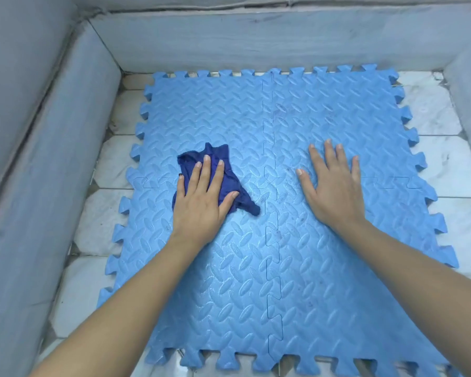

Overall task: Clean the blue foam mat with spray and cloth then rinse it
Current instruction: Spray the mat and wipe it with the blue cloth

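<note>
Cloth [215, 175] is pressed flat under left hand [201, 194]; unwiped mat [324, 268] lies toward 3 o'clock, steadied by flat right hand [335, 186].

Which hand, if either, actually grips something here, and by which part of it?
Neither. The left hand presses flat on the middle of the dark blue cloth, fingers straight; the right hand lies flat on the blue foam mat.

Two bare forearms reach in from the lower corners of the view, each uncovered from the frame's edge to the wrist, with no sleeve showing. The left hand [201, 197] and the right hand [335, 186] wear no gloves, rings, watch or bracelet. The fingernails are short and unpainted. Nothing else of the person is in view.
</note>
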